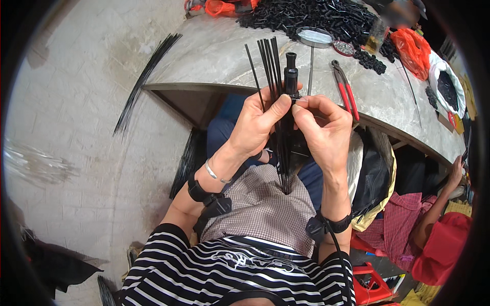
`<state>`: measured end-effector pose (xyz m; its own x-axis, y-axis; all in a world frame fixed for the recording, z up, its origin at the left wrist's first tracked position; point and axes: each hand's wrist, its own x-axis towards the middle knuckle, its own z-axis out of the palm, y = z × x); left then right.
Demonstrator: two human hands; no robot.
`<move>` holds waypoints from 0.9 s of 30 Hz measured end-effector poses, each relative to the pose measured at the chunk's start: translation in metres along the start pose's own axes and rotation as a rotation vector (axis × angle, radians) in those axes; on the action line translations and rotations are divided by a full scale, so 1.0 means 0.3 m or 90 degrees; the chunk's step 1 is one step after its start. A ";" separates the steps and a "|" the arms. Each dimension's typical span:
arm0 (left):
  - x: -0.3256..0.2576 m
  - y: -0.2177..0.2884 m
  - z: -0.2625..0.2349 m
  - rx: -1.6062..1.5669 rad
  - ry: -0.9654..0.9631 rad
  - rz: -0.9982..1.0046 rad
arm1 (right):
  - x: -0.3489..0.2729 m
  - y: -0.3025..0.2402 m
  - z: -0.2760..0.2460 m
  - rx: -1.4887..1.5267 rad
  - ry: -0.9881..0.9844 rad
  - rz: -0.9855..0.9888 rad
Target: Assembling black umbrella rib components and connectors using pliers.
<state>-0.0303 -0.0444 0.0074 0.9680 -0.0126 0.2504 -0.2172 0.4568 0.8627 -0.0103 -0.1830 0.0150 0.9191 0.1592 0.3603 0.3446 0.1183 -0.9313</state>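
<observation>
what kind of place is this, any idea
Probably a small hand-assembly workshop: a large heap of small black parts covers the far side of the table, red-handled pliers lie near its edge, and the left hand holds thin black rods.

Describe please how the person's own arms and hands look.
The left hand and right hand are ungloved. Short black sleeves have white stripes. Each forearm has a black strap with a black module; a silver open bangle circles the left wrist, and a dark cable runs along the right arm.
</observation>
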 end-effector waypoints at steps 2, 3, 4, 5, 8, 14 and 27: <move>0.001 0.000 0.002 0.005 -0.006 -0.012 | 0.000 0.000 -0.004 0.009 -0.006 0.018; 0.005 0.001 0.005 -0.014 -0.014 -0.013 | 0.002 -0.004 -0.005 0.001 0.000 0.008; 0.006 0.001 0.007 -0.033 -0.023 -0.014 | 0.003 -0.008 -0.006 -0.008 0.005 -0.001; 0.003 0.001 0.009 -0.031 -0.023 -0.015 | -0.002 -0.012 -0.009 -0.007 0.005 0.000; 0.005 0.000 0.010 -0.015 -0.042 -0.017 | -0.008 -0.017 -0.021 0.002 -0.018 0.027; 0.009 -0.004 0.014 -0.002 -0.065 -0.001 | -0.016 -0.016 -0.033 0.010 -0.024 -0.033; -0.002 0.001 0.010 0.047 -0.088 -0.017 | -0.050 -0.003 -0.050 0.097 0.005 -0.013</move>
<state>-0.0312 -0.0471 0.0088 0.9481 -0.1480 0.2813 -0.2059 0.3884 0.8982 -0.0214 -0.2000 0.0095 0.9142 0.1472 0.3776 0.3305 0.2687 -0.9048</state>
